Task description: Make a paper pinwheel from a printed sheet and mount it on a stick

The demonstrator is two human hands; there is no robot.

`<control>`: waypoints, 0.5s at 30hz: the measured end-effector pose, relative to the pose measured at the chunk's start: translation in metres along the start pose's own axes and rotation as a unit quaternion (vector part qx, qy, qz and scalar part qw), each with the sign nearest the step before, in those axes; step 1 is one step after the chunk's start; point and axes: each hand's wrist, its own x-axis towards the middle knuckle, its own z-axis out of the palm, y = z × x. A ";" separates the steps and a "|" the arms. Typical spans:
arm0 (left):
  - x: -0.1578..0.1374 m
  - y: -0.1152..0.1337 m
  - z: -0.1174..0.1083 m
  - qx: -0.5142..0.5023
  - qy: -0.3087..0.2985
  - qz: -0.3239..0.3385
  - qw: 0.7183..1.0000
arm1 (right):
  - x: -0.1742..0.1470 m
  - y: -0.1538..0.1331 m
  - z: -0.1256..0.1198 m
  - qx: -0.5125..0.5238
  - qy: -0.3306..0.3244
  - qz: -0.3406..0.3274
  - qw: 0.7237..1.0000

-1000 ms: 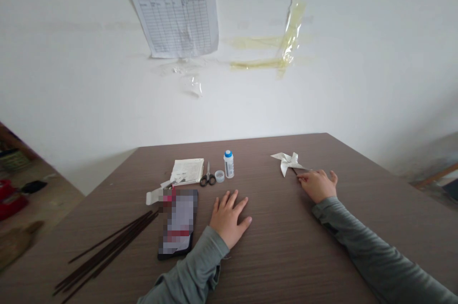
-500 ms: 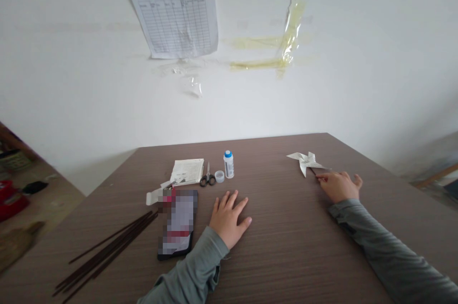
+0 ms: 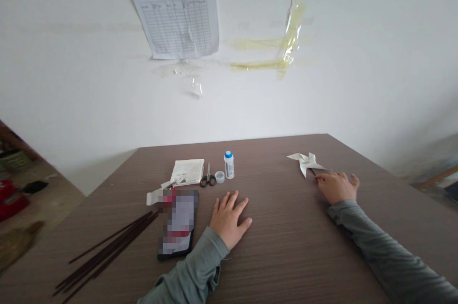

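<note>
My left hand lies flat on the brown table with its fingers spread, holding nothing. Just left of it is a phone in a dark case. At the right, my right hand is closed around the thin dark stick of a white paper pinwheel. The pinwheel's folded blades lie at the table's far right part, beyond the fingertips. Most of the stick is hidden under the hand.
Behind my left hand stand a white glue bottle with a blue cap, a tape roll and black-handled scissors. A stack of paper lies beside them. Several dark sticks lie front left. A white wall rises behind the table.
My right hand has shifted very slightly to the left, still at the pinwheel's stick. My left hand and the things on the table keep their places.
</note>
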 end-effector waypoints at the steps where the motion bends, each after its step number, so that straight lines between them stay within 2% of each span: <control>1: 0.000 0.000 0.000 0.001 0.001 0.000 1.000 | 0.001 0.001 0.001 0.001 0.006 -0.001 1.000; 5: 0.000 -0.002 0.002 0.006 0.005 0.006 1.000 | 0.007 0.011 0.005 0.015 0.026 0.009 1.000; 11: 0.000 0.002 -0.001 0.014 -0.010 -0.005 1.000 | 0.019 0.030 0.011 0.035 0.003 0.020 0.999; 15: -0.001 0.006 -0.004 0.007 -0.004 -0.015 1.000 | 0.022 0.033 0.013 0.034 0.020 0.021 0.999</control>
